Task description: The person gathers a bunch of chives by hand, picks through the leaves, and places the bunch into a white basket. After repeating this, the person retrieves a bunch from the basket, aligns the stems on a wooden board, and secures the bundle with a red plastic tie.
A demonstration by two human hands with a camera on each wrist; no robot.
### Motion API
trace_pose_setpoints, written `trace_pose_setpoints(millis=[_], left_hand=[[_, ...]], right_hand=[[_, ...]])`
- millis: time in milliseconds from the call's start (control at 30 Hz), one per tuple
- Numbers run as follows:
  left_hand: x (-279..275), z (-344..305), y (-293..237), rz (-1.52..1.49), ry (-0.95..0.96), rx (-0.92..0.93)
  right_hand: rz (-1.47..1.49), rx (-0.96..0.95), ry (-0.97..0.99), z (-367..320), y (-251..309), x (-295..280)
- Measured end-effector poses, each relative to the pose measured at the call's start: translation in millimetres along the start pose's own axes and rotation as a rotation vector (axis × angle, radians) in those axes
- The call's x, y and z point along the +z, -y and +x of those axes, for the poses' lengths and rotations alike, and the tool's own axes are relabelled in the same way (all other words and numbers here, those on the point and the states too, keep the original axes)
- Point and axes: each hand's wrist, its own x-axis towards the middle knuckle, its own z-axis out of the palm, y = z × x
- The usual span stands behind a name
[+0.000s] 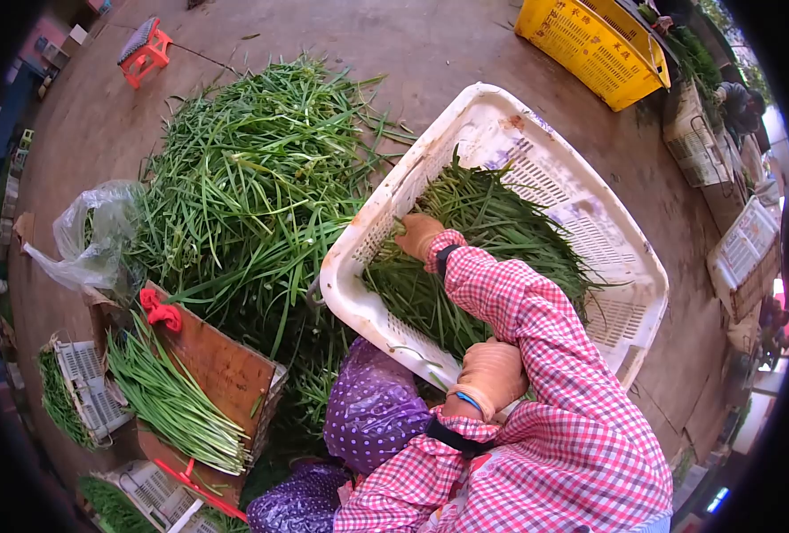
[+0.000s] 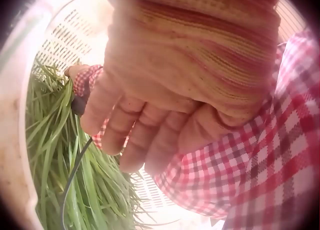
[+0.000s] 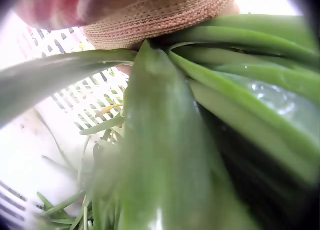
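Note:
My right hand [image 1: 419, 238], in a beige knit glove, grips a bunch of garlic chives [image 3: 160, 120] inside a white plastic basket [image 1: 492, 102]. Long flat leaves spread out from beneath the glove in the right wrist view, and the fingertips are hidden there. More garlic chives [image 1: 501, 209] lie heaped in the basket. Close to the basket's near edge, my left hand [image 1: 492, 371] is beside the checked right sleeve [image 1: 554, 311]. Its fingers [image 2: 135, 135] extend loosely, with nothing held in them in the left wrist view.
A large pile of loose chives [image 1: 252, 169] lies left of the basket, by a clear plastic bag [image 1: 101, 231]. Nearer stands a wooden board [image 1: 221, 369] with a neat chive bundle [image 1: 177, 391]. A red stool [image 1: 146, 55] and a yellow crate [image 1: 590, 53] are farther off.

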Motion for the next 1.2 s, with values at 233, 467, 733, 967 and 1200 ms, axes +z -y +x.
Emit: trace_pose_setpoints(millis=[233, 467, 733, 967, 1200], left_hand=[[3, 1, -1, 0.008, 0.068, 0.024], [5, -4, 11, -0.023, 0.074, -0.064], [-2, -7, 11, 0.016, 0.06, -0.013], [-1, -1, 0, 0.011, -0.063, 0.096], [-7, -3, -2, -0.079, -0.049, 0.02]], right_hand=[[-0.071, -0.171, 0.092, -55, 18, 13], [-0.259, -0.18, 0.083, -47, 15, 18], [-0.021, 0.042, 0.037, -25, -1, -7], [0.744, -0.06, 0.288, 20, -73, 9], [-0.067, -0.087, 0.481, 13, -21, -26]])
